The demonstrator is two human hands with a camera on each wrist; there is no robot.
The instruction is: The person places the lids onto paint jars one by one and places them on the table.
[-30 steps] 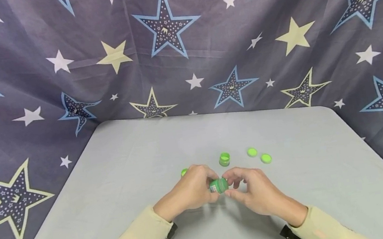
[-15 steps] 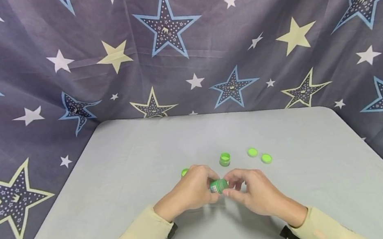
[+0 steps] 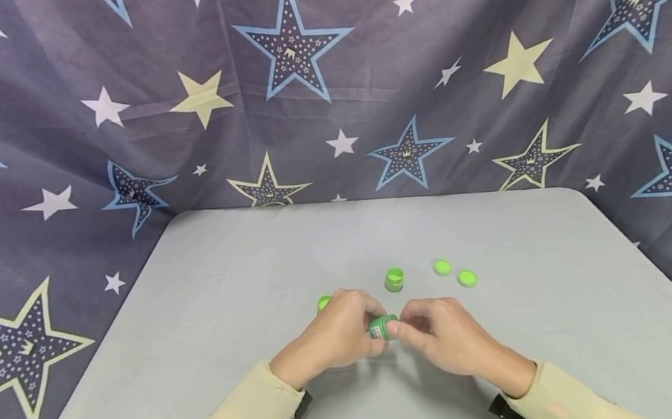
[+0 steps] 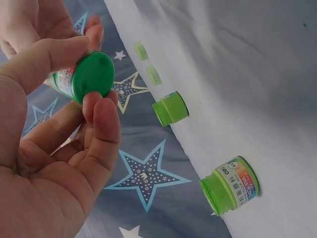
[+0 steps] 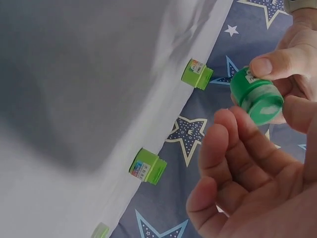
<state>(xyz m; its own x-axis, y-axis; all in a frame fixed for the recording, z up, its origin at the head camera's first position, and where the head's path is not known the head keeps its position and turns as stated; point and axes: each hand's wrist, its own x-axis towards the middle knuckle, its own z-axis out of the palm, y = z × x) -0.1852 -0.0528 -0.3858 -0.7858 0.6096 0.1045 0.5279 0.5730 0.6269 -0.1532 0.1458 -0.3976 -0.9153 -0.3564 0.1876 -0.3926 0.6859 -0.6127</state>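
A small dark green paint jar [image 3: 378,328] lies tilted on its side in the air, held in my left hand [image 3: 339,328]. Its rounded green base [image 4: 94,77] faces me in the left wrist view, with the left thumb and fingertips around it. At the jar's other end is my right hand [image 3: 449,334], its thumb and curled fingers around the mouth. The right wrist view shows a translucent neck and a shiny green end face [image 5: 267,108] between those fingers. I cannot tell whether that face is a lid.
Beyond the hands stands a light green jar [image 3: 394,280] without its lid. Another light green jar [image 3: 324,302] is half hidden behind the left hand. Two light green lids [image 3: 442,267] lie to the right on the grey tablecloth [image 3: 240,267]. A star-printed curtain [image 3: 299,135] hangs behind.
The right thumb and fingers have closed in on the jar's mouth and now cover more of it. The left hand and the jar stay nearly in place.
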